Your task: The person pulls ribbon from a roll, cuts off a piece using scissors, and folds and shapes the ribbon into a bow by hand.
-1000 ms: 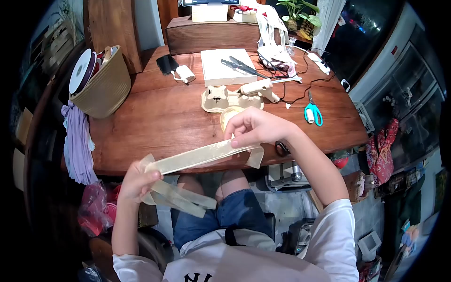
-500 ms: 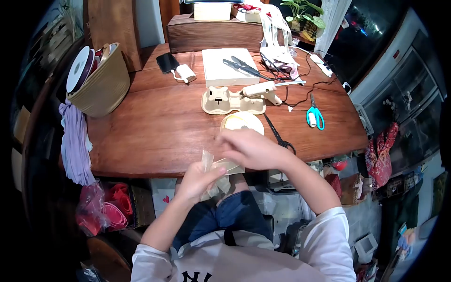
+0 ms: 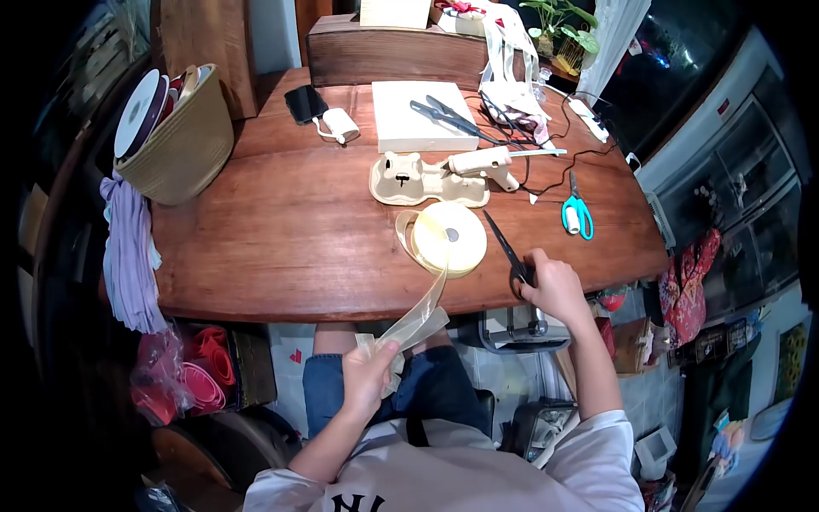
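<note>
My left hand (image 3: 368, 375) is closed on a gathered, looped piece of sheer cream ribbon (image 3: 416, 327), held over my lap in front of the table edge. From there the ribbon runs up to its spool (image 3: 461, 247), which lies flat on the table. At the table's front edge, my right hand (image 3: 556, 288) has its fingers closed round the handles of black scissors (image 3: 505, 239). The blades still lie on the wood, pointing away beside the spool. Part of the handles is hidden by my fingers.
Behind the spool, a glue gun (image 3: 479, 160) rests on a moulded pulp tray (image 3: 401, 189). Teal scissors (image 3: 578, 213) lie to the right. A white box (image 3: 397, 124) carries a black hair-iron-like tool (image 3: 444, 118). A ribbon basket (image 3: 192, 141) stands left; a phone (image 3: 304, 104) lies nearby.
My right hand has moved from over the ribbon and spool to the right, onto the black scissors. My left hand has dropped slightly with the ribbon, and the spool now shows fully.
</note>
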